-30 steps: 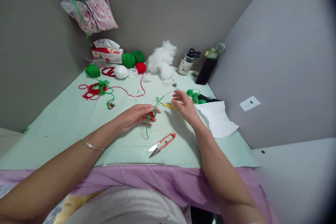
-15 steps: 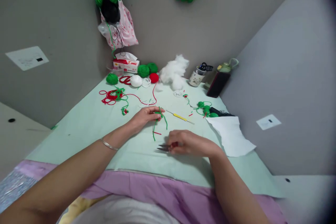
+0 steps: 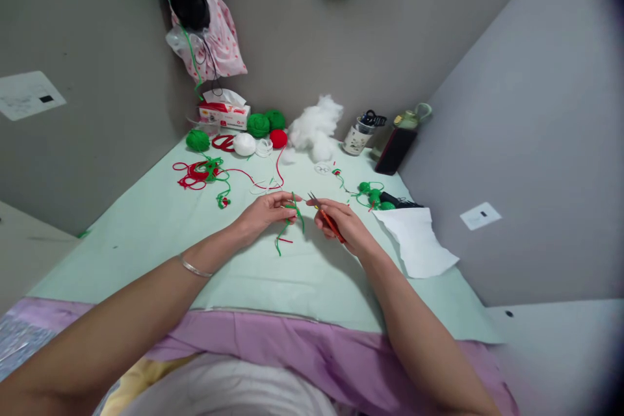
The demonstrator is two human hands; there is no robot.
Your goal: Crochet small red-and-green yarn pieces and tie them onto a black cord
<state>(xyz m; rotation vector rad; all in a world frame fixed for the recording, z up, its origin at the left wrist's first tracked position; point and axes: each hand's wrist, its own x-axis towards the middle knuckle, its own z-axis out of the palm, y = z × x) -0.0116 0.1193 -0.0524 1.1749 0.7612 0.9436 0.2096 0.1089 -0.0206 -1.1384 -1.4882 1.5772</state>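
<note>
Green, loose-tailed yarn piece [image 3: 299, 214], likely light and limp, sits pinched between the fingers of the left hand [image 3: 266, 212], best held clear of its tails. Fingers of the right hand [image 3: 350, 223] grip stiff, orange-handled metal snips [image 3: 332, 227].

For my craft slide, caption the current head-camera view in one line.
Left hand holding green yarn, right hand gripping orange-handled snips, above a pale green table.
</note>
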